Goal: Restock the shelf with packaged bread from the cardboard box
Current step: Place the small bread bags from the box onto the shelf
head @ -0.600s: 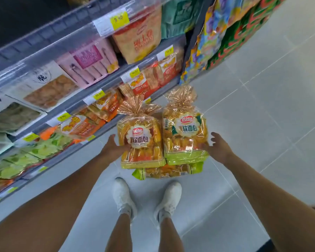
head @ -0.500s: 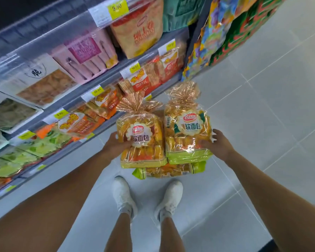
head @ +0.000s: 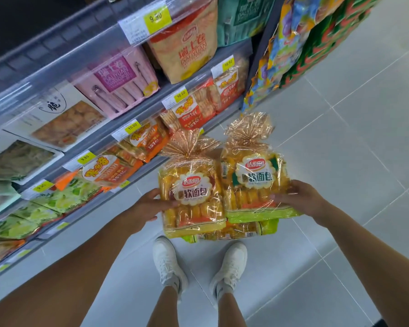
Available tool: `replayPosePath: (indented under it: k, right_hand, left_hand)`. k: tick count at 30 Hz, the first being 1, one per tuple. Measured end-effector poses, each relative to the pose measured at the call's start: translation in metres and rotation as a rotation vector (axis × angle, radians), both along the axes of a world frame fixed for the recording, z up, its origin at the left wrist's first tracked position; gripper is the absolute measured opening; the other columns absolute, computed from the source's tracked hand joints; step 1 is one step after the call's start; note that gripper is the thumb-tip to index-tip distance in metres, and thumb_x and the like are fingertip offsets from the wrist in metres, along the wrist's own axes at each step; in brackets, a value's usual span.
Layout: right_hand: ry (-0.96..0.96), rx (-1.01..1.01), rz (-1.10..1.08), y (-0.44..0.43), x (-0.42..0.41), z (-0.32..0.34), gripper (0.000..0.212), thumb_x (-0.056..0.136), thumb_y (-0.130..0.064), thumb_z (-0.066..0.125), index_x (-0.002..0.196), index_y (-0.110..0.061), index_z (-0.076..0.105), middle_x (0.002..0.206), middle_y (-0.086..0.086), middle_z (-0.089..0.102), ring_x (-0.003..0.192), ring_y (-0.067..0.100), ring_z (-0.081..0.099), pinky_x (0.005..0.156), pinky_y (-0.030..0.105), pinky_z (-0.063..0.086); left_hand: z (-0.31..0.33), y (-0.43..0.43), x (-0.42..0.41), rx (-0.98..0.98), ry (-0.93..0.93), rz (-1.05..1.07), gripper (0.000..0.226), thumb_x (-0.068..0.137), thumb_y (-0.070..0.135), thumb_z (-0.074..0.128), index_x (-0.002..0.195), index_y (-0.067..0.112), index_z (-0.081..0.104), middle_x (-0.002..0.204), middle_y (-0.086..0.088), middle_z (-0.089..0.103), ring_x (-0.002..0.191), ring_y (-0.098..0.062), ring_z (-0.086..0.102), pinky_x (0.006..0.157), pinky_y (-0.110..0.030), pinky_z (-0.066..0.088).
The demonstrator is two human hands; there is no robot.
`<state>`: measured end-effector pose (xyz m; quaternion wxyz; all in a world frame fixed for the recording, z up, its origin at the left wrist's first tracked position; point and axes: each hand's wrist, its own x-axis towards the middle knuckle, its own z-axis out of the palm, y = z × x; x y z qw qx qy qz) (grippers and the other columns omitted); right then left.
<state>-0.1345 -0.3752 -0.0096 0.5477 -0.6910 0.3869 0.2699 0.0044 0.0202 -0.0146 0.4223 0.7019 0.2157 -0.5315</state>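
Note:
I carry a stack of packaged bread in front of me, above my feet. The left bread bag (head: 191,197) and the right bread bag (head: 253,185) lie side by side on top, both yellow with tied clear tops. A third bread bag (head: 236,232) lies under them, only its end showing. My left hand (head: 147,206) grips the left side of the stack, thumb over the left bag. My right hand (head: 298,197) holds the right side, fingers spread on the right bag. The cardboard box is not in view.
The shelf unit (head: 128,128) runs along my left, its tiers full of snack packs behind yellow price tags. Hanging colourful bags (head: 293,43) fill the end display beyond it. Grey floor tiles (head: 340,138) stretch to the right. My white shoes (head: 168,263) stand below the stack.
Both hands have shifted further onto the bags' fronts and the stack sits slightly higher. The view has moved a little closer to the shelves.

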Motion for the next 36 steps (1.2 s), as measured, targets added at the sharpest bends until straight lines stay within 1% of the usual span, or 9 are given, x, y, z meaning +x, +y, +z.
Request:
replayPosePath:
  k: [5,9,12,15,19,24,28,32,36]
  right_hand:
    - [-0.031,0.054,0.006,-0.002,-0.005,0.007,0.045,0.064,-0.036,0.092,0.1,-0.016,0.076,0.095,0.007,0.078,0.091,0.029,0.075,0.091,0.048,0.057]
    - [-0.047,0.045,-0.015,-0.001,-0.008,0.012,0.041,0.064,-0.032,0.092,0.1,-0.017,0.077,0.097,0.005,0.078,0.089,0.026,0.076,0.09,0.047,0.058]
    - [-0.09,0.035,-0.034,0.001,-0.01,0.015,0.04,0.059,-0.032,0.092,0.093,-0.016,0.078,0.094,0.005,0.078,0.089,0.027,0.075,0.088,0.043,0.058]
    - [-0.129,0.018,-0.046,0.002,-0.013,0.021,0.018,0.07,-0.015,0.088,0.082,-0.014,0.075,0.075,-0.004,0.075,0.079,0.022,0.072,0.073,0.03,0.058]
    - [-0.169,0.012,-0.029,0.002,-0.017,0.028,0.018,0.074,-0.004,0.084,0.076,-0.014,0.069,0.06,-0.01,0.068,0.061,0.006,0.065,0.055,0.012,0.048]
    - [-0.195,-0.058,0.016,-0.001,-0.017,0.04,0.02,0.073,-0.008,0.086,0.088,-0.014,0.074,0.077,-0.004,0.076,0.072,0.013,0.071,0.073,0.026,0.057]
    - [-0.251,-0.107,0.041,-0.005,-0.008,0.057,0.025,0.074,-0.014,0.086,0.095,-0.02,0.076,0.088,0.0,0.078,0.083,0.016,0.074,0.08,0.032,0.056]
    - [-0.31,-0.19,0.061,-0.006,0.012,0.077,0.028,0.071,-0.026,0.088,0.094,-0.017,0.074,0.084,0.005,0.074,0.082,0.017,0.069,0.08,0.037,0.052]
    - [-0.387,-0.236,0.074,0.002,0.042,0.109,0.022,0.072,-0.023,0.087,0.088,-0.019,0.073,0.072,-0.014,0.069,0.074,0.01,0.065,0.07,0.029,0.049]
  left_hand:
    - [0.006,0.003,-0.005,-0.074,-0.026,0.033,0.06,0.066,0.037,0.091,0.119,0.039,0.062,0.119,0.005,0.072,0.115,-0.022,0.064,0.101,-0.054,0.045]
    - [0.017,0.001,-0.007,-0.15,-0.046,0.038,0.062,0.072,0.031,0.088,0.125,0.04,0.058,0.12,0.006,0.072,0.109,-0.018,0.068,0.079,-0.041,0.053]
    - [0.023,0.003,-0.007,-0.176,-0.059,0.025,0.064,0.072,0.036,0.087,0.127,0.043,0.056,0.121,0.007,0.072,0.112,-0.019,0.067,0.087,-0.047,0.054]
    - [0.026,0.006,-0.006,-0.189,-0.082,0.001,0.063,0.07,0.041,0.083,0.127,0.045,0.056,0.121,0.006,0.072,0.115,-0.02,0.066,0.098,-0.055,0.049]
    - [0.032,0.007,-0.005,-0.203,-0.118,-0.003,0.056,0.08,0.034,0.082,0.128,0.046,0.055,0.12,0.007,0.072,0.114,-0.02,0.067,0.097,-0.052,0.051]
    - [0.048,0.007,0.0,-0.216,-0.157,0.035,0.05,0.086,0.03,0.077,0.128,0.046,0.055,0.116,0.013,0.073,0.113,-0.018,0.068,0.091,-0.047,0.053]
    - [0.065,0.014,0.009,-0.238,-0.201,0.057,0.072,0.06,0.054,0.09,0.125,0.049,0.057,0.12,0.012,0.072,0.113,-0.015,0.068,0.096,-0.05,0.052]
    - [0.084,0.025,0.02,-0.246,-0.276,0.075,0.056,0.08,0.035,0.082,0.127,0.047,0.056,0.124,0.009,0.07,0.117,-0.018,0.066,0.104,-0.058,0.046]
    - [0.117,0.034,0.034,-0.27,-0.363,0.12,0.045,0.088,0.022,0.073,0.127,0.04,0.057,0.119,0.009,0.073,0.11,-0.016,0.07,0.101,-0.052,0.05]
